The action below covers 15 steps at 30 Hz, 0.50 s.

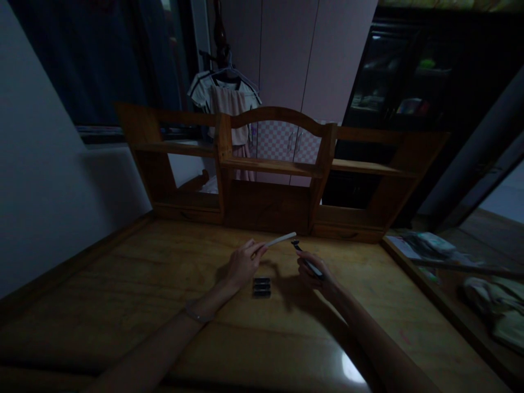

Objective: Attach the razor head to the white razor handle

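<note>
My left hand (244,263) pinches the near end of a thin white strip (281,239), which points up and to the right. In my right hand (316,271) is a razor-like tool (313,268) with a dark head and a grey handle. The head is close to the strip's far end, with a small gap between them. Below and between my hands, a small pack of dark pieces (262,287) lies on the wooden desk (196,338).
A wooden shelf unit (272,166) stands along the desk's back edge. Clothes on a hanger (229,98) hang behind it. At the right, beyond the desk's raised edge, are plastic-wrapped items (434,244) and a crumpled cloth (501,305). A white wall borders the left.
</note>
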{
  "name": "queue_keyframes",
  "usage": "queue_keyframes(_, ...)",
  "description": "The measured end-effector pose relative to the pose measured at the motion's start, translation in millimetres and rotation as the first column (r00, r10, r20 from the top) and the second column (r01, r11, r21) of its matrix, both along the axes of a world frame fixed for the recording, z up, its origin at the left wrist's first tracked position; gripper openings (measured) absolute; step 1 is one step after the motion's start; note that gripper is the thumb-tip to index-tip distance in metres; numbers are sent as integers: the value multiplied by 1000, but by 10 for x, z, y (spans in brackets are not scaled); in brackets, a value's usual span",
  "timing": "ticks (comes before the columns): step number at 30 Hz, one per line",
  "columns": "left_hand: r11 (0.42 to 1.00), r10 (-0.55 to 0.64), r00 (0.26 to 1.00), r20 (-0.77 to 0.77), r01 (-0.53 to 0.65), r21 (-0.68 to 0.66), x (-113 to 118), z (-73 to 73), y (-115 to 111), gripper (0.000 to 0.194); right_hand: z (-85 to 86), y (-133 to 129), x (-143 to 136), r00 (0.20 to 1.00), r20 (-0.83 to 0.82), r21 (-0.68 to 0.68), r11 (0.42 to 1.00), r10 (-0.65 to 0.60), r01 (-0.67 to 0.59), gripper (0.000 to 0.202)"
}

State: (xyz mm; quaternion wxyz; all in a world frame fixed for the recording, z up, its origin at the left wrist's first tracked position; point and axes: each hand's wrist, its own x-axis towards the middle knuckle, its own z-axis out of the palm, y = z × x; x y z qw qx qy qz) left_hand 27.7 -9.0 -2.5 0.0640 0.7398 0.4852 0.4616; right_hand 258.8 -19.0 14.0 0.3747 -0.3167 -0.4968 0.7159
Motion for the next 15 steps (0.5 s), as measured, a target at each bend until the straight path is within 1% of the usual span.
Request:
queue_keyframes(2, 999, -51, 999, 14, 51, 4, -2, 17, -15, 27, 16, -9, -4, 1000, -9, 18, 1000, -21, 21, 48)
queue_keyframes(5, 994, -111, 994, 18, 111, 9, 10, 25, -25, 27, 32, -19, -10, 995, -18, 53, 994, -93, 94, 46)
queue_keyframes(7, 996, -84, 996, 7, 84, 6, 10, 12, -5, 26, 32, -21, -11, 993, -4, 75, 990, -121, 121, 47)
queue_keyframes(9, 1000, -20, 1000, 2, 20, 0, -9, -9, 30, 26, 25, -21, -12, 991, 17, 90, 987, -133, 131, 48)
queue_keyframes(11, 1000, 20, 1000, 18, -20, -2, -36, -24, 62, 26, 17, -21, -13, 989, 28, 102, 984, -147, 144, 48)
queue_keyframes(13, 1000, 5, 999, 53, -6, 10, -53, -22, 68, 26, 12, -22, -17, 987, 35, 113, 981, -160, 155, 47)
queue_keyframes(15, 998, -60, 996, 68, 59, 18, -42, -3, 43, 26, 7, -21, -23, 984, 50, 123, 979, -170, 163, 47)
